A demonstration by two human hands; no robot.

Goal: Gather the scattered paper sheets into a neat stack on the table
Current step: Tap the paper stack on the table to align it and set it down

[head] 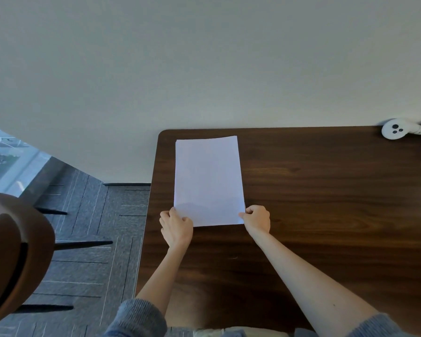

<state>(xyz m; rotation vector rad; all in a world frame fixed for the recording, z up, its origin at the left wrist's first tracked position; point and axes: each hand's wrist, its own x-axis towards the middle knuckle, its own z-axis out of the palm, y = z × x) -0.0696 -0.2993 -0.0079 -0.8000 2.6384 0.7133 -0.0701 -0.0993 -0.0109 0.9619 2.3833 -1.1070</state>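
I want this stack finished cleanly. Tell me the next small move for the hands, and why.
Probably let go and draw both hands back. The paper stack already lies flat on the table with its edges nearly flush; only a slight offset shows at the far left corner. The left hand and right hand pinch its near corners, and no loose sheets are in view.

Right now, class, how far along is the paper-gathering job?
Done: the sheets form one paper stack on the table; no loose sheets show elsewhere. In hand: the left hand and right hand pinch its near corners. Left: its far edge shows slightly offset sheets, so squaring and letting go probably remain.
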